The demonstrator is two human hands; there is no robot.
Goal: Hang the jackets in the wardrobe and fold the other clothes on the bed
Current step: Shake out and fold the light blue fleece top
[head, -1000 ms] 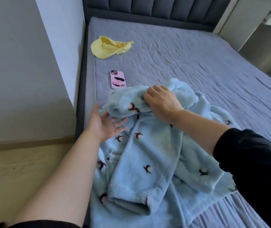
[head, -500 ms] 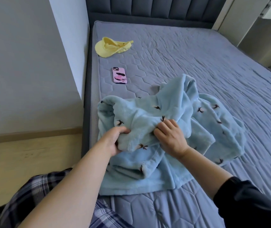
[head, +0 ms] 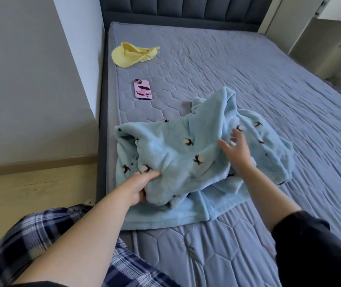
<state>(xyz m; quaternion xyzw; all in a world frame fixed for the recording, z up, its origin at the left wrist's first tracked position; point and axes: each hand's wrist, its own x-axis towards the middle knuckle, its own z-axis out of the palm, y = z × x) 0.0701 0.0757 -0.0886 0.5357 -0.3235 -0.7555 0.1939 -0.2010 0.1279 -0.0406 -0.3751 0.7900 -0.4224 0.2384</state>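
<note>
A fluffy light-blue garment (head: pixel 177 154) with small dark bird motifs lies bunched on the near left part of the grey quilted bed (head: pixel 269 90). My left hand (head: pixel 139 187) grips a fold of it at its near left edge, thumb on top. My right hand (head: pixel 235 150) hovers over the garment's middle with fingers spread and holds nothing. The garment's right side is heaped up, and a flat layer of it lies beneath near the bed's front.
A pink phone (head: pixel 142 89) lies on the bed beyond the garment, and a yellow cap (head: pixel 133 54) sits farther back by the left edge. A grey wall (head: pixel 30 79) and wooden floor (head: pixel 30 195) are left of the bed. White furniture (head: pixel 320 38) stands at the far right.
My right hand has let go of the garment and opened above it. My left hand keeps its hold on the fold, and the garment has been spread a little wider.
</note>
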